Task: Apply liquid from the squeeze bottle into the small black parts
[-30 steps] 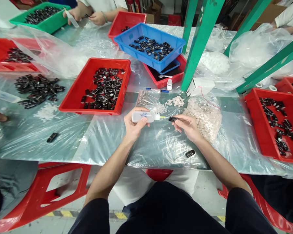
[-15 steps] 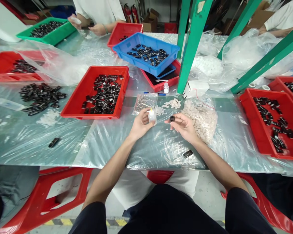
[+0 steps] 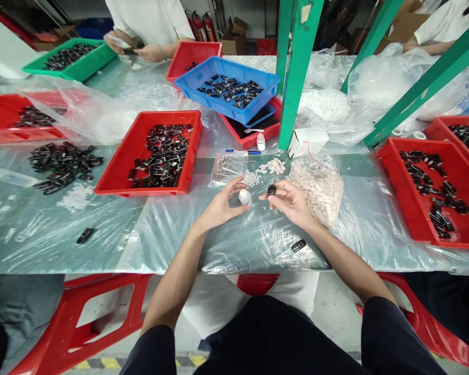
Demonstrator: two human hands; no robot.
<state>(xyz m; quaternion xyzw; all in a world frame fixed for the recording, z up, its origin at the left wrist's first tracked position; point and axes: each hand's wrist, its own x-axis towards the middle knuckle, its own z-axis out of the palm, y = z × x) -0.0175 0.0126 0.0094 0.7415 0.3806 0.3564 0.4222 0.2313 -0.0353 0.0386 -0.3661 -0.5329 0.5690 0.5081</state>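
A small white squeeze bottle [image 3: 245, 197] with a yellowish tip stands on the plastic-covered table, seen nearly from above. My left hand [image 3: 221, 206] is around its left side, thumb and fingers spread apart, the thumb close to the bottle's base. Between the thumb and fingers of my right hand [image 3: 291, 202] is a small glossy black plastic part [image 3: 272, 190], just right of the bottle. Another black plastic part [image 3: 298, 246] lies on the sheet below my right wrist. Beyond the hands are small whitish pieces [image 3: 272, 166] and a clear bag of pale pieces [image 3: 320, 190].
Red trays of black parts stand at left [image 3: 197, 151] and right [image 3: 398, 203]. Farther back, a blue tray [image 3: 187, 86] sits on other trays beside a green post [image 3: 297, 78]. A dropper bottle [image 3: 261, 141] and blue pen [image 3: 243, 151] lie beyond. A co-worker [image 3: 148, 26] sits opposite.
My left hand has lowered the squeeze bottle to the table and its fingers have loosened around it. My right hand still holds the black part. The view has shifted slightly.
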